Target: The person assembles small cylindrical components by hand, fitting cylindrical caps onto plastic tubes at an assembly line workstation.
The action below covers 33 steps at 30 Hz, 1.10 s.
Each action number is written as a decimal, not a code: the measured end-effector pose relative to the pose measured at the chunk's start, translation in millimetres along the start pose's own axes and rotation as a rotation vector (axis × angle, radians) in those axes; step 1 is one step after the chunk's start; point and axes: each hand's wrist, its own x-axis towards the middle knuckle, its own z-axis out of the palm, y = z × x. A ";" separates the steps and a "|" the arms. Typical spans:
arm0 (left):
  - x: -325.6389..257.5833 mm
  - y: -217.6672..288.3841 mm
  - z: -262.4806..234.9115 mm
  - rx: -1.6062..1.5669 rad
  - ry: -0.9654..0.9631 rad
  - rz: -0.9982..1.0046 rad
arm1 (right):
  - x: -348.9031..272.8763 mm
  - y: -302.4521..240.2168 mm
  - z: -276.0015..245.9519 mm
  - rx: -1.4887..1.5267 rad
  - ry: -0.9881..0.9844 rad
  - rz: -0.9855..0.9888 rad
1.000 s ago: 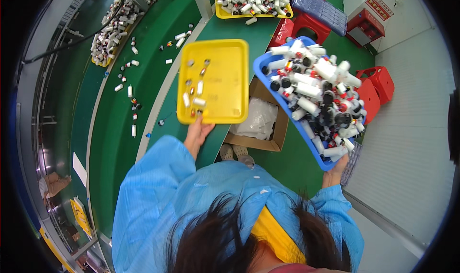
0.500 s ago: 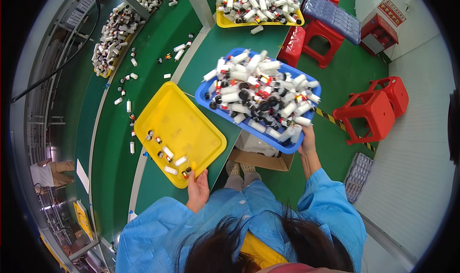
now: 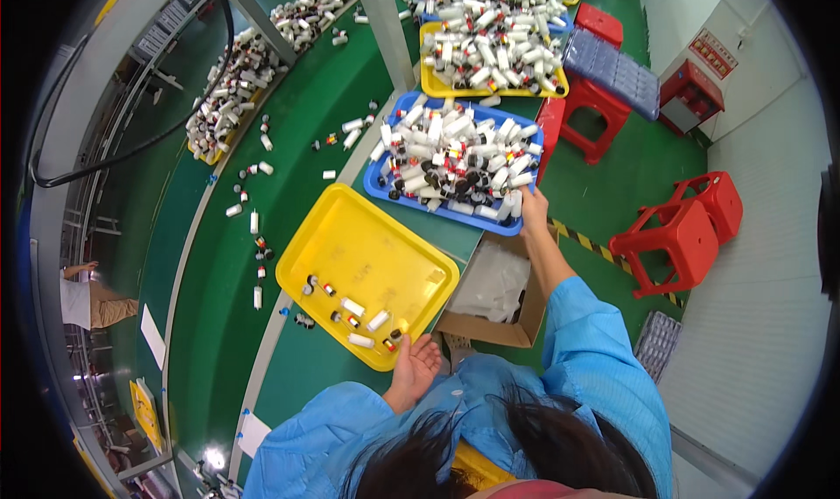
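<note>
A blue tray (image 3: 382, 188), heaped with small white cylindrical parts (image 3: 455, 131) that have black, red and yellow ends, is at the far edge of the green bench. My right hand (image 3: 534, 210) grips its near right corner. Closer in, a yellow tray (image 3: 367, 236) holds only a few loose parts (image 3: 353, 307) toward its near side. My left hand (image 3: 415, 369) is at that tray's near corner, palm up with fingers loosely spread, its thumb close to the rim.
Beyond the blue tray stands another full yellow tray (image 3: 430, 70). Loose parts lie on the green belt (image 3: 219, 263) at left, with a large heap (image 3: 232, 79) farther along. An open carton (image 3: 525, 324) sits below the bench. Red stools (image 3: 674, 236) stand at right.
My right hand has moved the blue tray away from me, up against the full yellow tray; it now sits flatter. My left hand remains by the near yellow tray. The view has shifted.
</note>
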 end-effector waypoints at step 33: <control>138.3 108.7 194.3 0.284 -0.287 0.313 | 60.0 2.1 -21.1 -0.299 0.051 -0.140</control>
